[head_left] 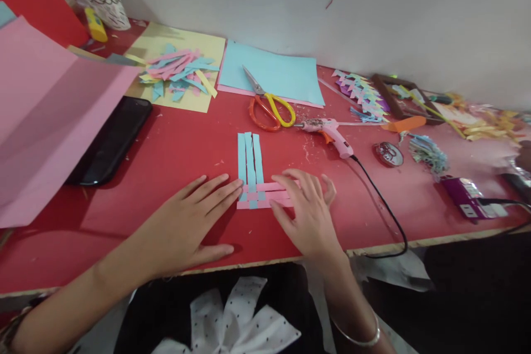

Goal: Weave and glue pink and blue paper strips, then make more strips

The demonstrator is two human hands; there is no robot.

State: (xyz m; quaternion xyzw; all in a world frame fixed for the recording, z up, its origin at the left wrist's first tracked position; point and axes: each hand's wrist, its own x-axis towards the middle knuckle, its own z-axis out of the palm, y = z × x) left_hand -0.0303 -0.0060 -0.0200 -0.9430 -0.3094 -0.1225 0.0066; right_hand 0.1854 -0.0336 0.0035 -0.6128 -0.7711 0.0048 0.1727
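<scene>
Three blue paper strips (250,157) and several pink paper strips (269,197) lie woven together at one corner on the red table. The blue ones run away from me, and the pink ones run to the right. My left hand (194,215) rests flat, fingers spread, with its fingertips at the left edge of the woven corner. Over the pink strips, my right hand (309,204) has its fingers apart and slightly bent, covering their right ends. Whether its fingertips press the paper I cannot tell.
Beyond the strips lie scissors (269,108) and a pink glue gun (327,131) with a black cord. Blue sheets (269,72) and a pile of cut strips (178,69) are at the back. A phone (118,141) lies left, partly under a pink sheet (53,116). A purple socket box (467,199) stands right.
</scene>
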